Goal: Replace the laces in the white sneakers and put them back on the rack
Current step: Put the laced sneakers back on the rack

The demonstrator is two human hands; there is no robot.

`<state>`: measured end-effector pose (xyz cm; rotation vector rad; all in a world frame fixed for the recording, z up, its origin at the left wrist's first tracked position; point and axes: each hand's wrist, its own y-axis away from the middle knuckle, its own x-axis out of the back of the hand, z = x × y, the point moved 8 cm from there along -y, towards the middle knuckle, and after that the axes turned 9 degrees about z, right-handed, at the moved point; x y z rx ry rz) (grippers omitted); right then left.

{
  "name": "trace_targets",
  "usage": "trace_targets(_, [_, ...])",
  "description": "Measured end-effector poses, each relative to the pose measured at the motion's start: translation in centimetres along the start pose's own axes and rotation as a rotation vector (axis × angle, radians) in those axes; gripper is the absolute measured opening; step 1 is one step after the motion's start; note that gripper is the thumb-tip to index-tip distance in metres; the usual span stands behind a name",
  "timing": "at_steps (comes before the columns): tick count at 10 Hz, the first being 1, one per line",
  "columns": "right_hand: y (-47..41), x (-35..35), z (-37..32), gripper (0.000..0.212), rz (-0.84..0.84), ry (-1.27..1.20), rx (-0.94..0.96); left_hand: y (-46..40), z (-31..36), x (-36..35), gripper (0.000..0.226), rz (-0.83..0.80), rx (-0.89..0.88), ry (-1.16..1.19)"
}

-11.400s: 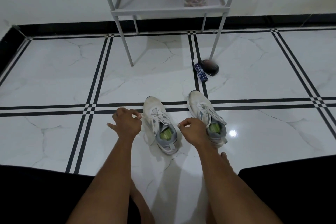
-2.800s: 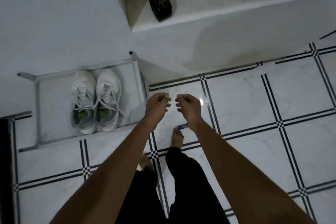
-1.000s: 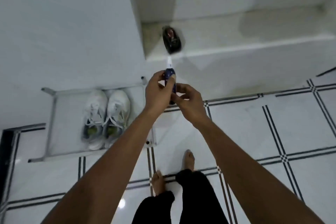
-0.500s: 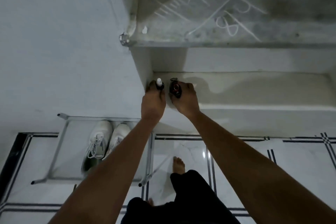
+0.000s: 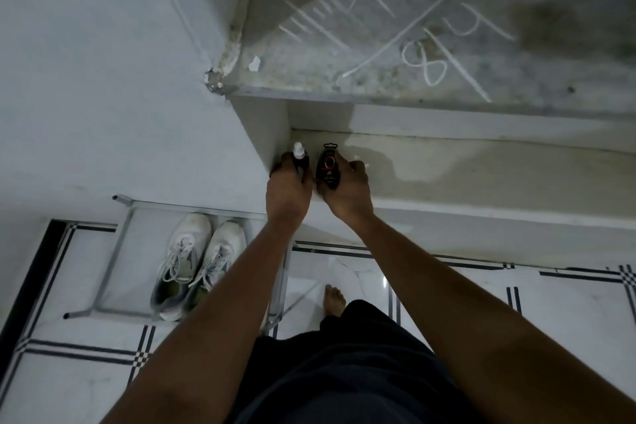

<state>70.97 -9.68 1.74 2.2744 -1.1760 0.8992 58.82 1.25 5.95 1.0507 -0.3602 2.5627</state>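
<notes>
Both white sneakers [image 5: 196, 265] sit laced on the rack [image 5: 103, 272]; that step looks done. Left hand [image 5: 288, 191] grips a spray bottle [image 5: 298, 157], right hand [image 5: 347, 194] a black shoe-care container [image 5: 328, 167], on the ledge [image 5: 481, 169]; next, release both.

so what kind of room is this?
Likely a home entryway or utility corner: white sneakers sit on a metal shoe rack by the wall, the floor is glossy marble-look tile, and a concrete niche shelf holds shoe-care items.
</notes>
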Motion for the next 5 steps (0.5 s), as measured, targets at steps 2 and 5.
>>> trace_targets(2, [1.2,1.0,-0.5,0.073,0.040,0.026,0.051,1.5,-1.1,0.3,0.029,-0.045,0.119,-0.111])
trace_targets(5, [6.0,2.7,0.2,0.045,0.203,-0.140,-0.161,5.3,-3.9,2.7,0.021,-0.155,0.278,0.225])
